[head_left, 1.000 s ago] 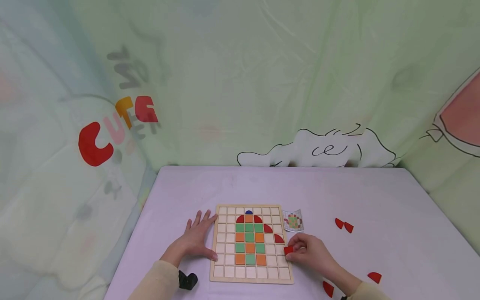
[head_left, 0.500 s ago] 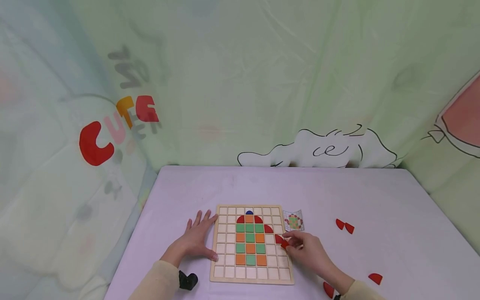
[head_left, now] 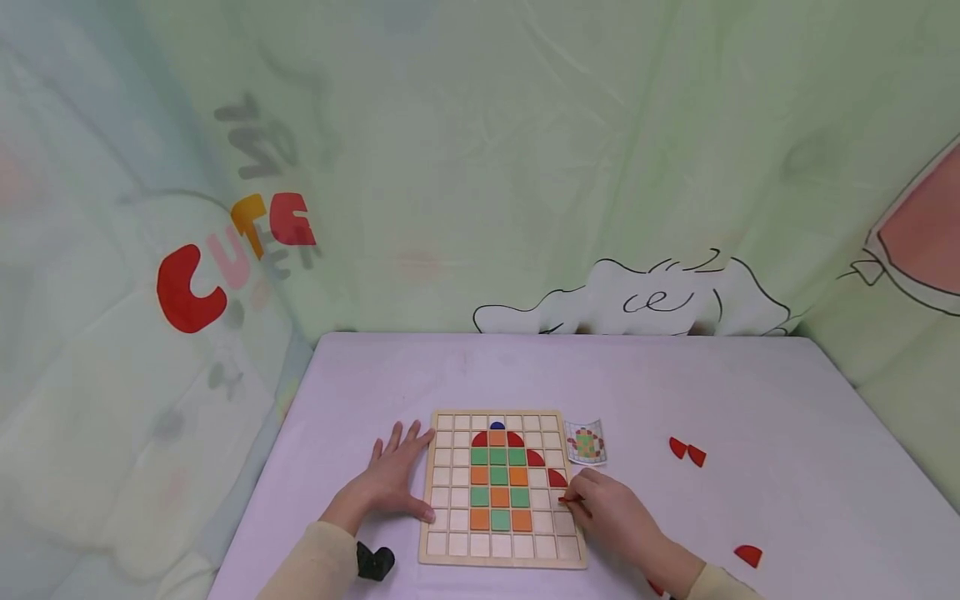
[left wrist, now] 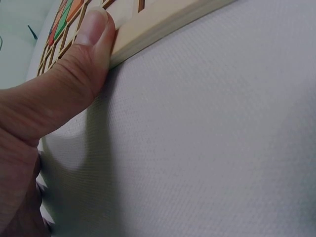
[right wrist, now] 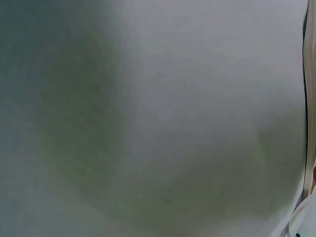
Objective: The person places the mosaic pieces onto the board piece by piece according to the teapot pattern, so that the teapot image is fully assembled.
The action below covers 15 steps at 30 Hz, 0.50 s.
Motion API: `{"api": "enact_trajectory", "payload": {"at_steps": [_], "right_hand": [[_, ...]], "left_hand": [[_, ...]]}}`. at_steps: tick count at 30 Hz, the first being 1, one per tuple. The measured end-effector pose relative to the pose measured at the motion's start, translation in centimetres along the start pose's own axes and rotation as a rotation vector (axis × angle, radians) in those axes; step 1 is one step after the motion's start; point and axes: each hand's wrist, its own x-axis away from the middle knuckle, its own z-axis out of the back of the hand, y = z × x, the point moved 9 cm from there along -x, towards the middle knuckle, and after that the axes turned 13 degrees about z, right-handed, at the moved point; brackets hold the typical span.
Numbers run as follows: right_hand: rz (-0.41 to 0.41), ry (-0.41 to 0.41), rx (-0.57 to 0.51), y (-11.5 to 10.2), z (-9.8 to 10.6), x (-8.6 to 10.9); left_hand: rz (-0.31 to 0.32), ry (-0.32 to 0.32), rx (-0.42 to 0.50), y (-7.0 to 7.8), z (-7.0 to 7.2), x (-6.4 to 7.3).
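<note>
A wooden grid board (head_left: 502, 563) lies on the table with green and orange square tiles in its middle columns. Red quarter-round tiles sit at the top and step down the right side; the lowest is a red tile (head_left: 557, 478). My left hand (head_left: 390, 483) is spread along the board's left edge, and the left wrist view shows the thumb (left wrist: 74, 74) resting on the frame. Over the right edge, my right hand (head_left: 618, 517) pinches a small red tile (head_left: 566, 499), seen nearly edge-on just below the lowest placed one. The right wrist view shows mostly tablecloth.
A small pattern card (head_left: 586, 442) lies right of the board. Two red quarter-round tiles (head_left: 697, 455) lie farther right, another red tile (head_left: 747, 555) nearer the front, and one partly hidden by the right wrist. A black object (head_left: 375, 562) sits by the left sleeve.
My right hand has carried the red tile onto the board's right columns, up to the lowest placed tile and then slightly down, turning it edge-on. My left hand has stayed put.
</note>
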Motion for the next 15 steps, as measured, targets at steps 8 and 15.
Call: {"api": "enact_trajectory", "payload": {"at_steps": [8, 15], "right_hand": [[-0.034, 0.002, -0.013, 0.1, 0.1, 0.2], [-0.114, -0.024, -0.231, 1.3, -0.3, 0.6]], "left_hand": [[-0.008, 0.007, -0.002, 0.1, 0.0, 0.3], [-0.008, 0.011, 0.001, 0.1, 0.2, 0.3]]}}
